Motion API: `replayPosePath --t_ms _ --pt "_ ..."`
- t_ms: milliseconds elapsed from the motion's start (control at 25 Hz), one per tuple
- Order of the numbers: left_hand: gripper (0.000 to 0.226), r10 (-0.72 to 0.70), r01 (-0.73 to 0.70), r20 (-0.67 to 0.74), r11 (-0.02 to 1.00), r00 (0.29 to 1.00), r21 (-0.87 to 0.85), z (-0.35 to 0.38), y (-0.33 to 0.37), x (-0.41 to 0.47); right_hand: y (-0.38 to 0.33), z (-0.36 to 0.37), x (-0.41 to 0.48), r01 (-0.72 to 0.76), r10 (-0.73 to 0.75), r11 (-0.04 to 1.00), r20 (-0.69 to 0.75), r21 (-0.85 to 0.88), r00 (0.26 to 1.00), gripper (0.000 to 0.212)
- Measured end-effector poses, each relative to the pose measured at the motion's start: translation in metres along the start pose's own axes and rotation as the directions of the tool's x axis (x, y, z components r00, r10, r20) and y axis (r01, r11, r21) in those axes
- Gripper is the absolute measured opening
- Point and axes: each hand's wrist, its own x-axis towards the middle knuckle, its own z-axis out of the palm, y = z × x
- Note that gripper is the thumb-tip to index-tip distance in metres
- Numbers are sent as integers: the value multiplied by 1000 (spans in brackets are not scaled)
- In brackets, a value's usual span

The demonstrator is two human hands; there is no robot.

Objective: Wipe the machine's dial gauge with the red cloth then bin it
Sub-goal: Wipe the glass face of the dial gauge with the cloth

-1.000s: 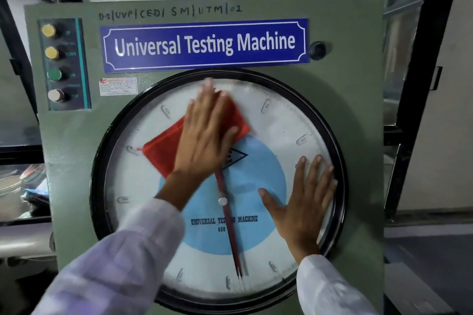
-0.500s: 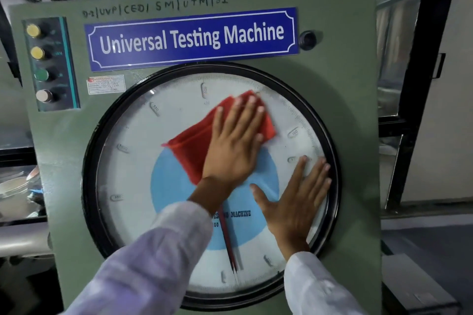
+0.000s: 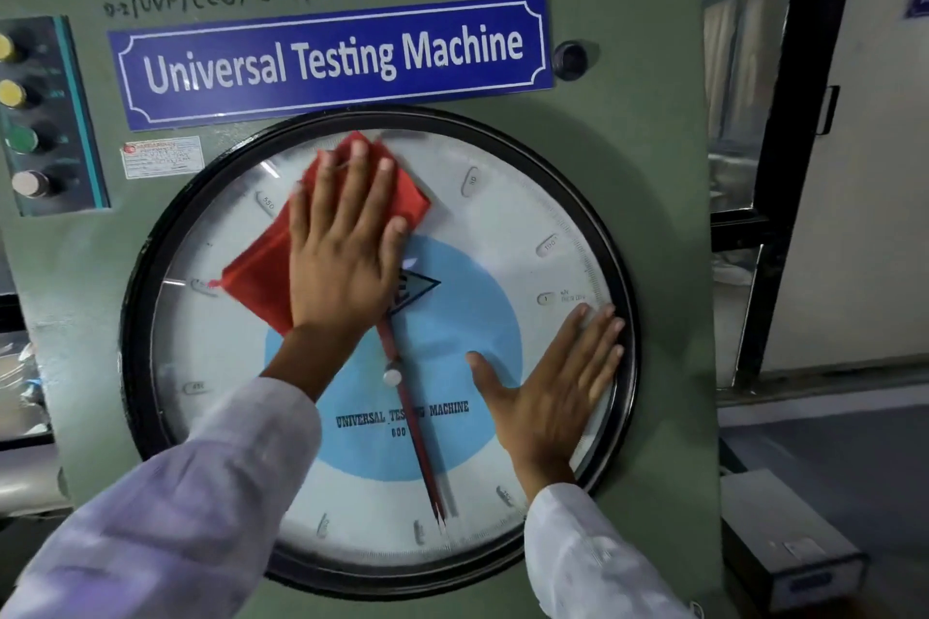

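Note:
The round dial gauge (image 3: 528,196), white with a blue centre and a black rim, fills the front of the green machine (image 3: 648,176). My left hand (image 3: 347,246) lies flat on the red cloth (image 3: 261,276) and presses it against the upper left of the glass, just under the top rim. The cloth sticks out to the left of and above my fingers. My right hand (image 3: 548,387) rests flat on the lower right of the glass with fingers spread, fingertips at the rim, holding nothing. A red pointer (image 3: 422,457) hangs down from the centre. No bin is in view.
A blue "Universal Testing Machine" nameplate (image 3: 332,60) sits above the dial. A column of round buttons (image 3: 20,136) is at the panel's left edge. A grey box (image 3: 789,538) stands low at the right, beside a black door frame (image 3: 799,116).
My left hand has slid the red cloth across the upper glass, first to the right, then back up to the top left. My right hand has stayed on the lower right.

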Motion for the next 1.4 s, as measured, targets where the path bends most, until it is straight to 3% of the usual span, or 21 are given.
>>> replayPosePath --t_ms 80,120,200,280,400,480,600,680,760,880,1000,1080,1120,1200,1280,1400 --pt "58 -79 79 -31 997 996 -19 2 11 0 0 1 0 2 -2 1000 -8 9 1000 133" --pt "58 -46 45 -22 998 999 -39 5 28 0 0 2 0 -1 1 1000 -6 14 1000 132" --pt "59 190 -187 39 980 981 -67 14 67 -6 0 2 -1 -8 8 1000 6 14 1000 131" --pt "58 445 -437 117 895 888 -89 21 97 -21 1 1 -3 4 -4 1000 30 -4 1000 134" --pt "58 590 -580 160 807 791 -111 23 103 -22 3 0 -2 9 -9 1000 34 4 999 133" --pt "58 547 -540 125 837 828 -86 17 81 -6 1 1 -1 0 0 1000 10 25 1000 130" --pt "58 227 -224 48 973 973 -56 7 31 16 0 1 0 -5 5 1000 11 21 1000 131" --pt "58 78 -78 10 996 997 -45 5 16 18 1 2 0 0 0 1000 12 10 1000 129" --pt "58 32 -31 9 999 999 -40 6 26 17 1 2 0 9 -9 1000 6 6 1000 124" --pt "60 183 -181 66 982 981 -48 11 55 7 2 2 -1 16 -16 1000 2 17 1000 119" --pt "59 482 -478 149 876 863 -67 19 81 -14 7 4 -2 35 -35 999 4 10 999 117" --pt "58 588 -582 172 808 790 -89 19 84 -17 7 4 -3 52 -52 999 9 7 999 116" --pt "58 601 -594 165 799 782 -95 17 80 -13 9 3 -3 47 -46 999 17 -3 999 117" --pt "59 522 -520 151 852 839 -58 7 51 -2 8 0 -1 73 -73 997 39 5 997 118" --pt "59 406 -410 112 912 907 5 0 21 10 9 -2 12 176 -177 984 60 19 982 116" --pt "59 352 -357 62 928 934 111 -8 -25 24 -5 -5 40 324 -324 946 84 15 942 113"
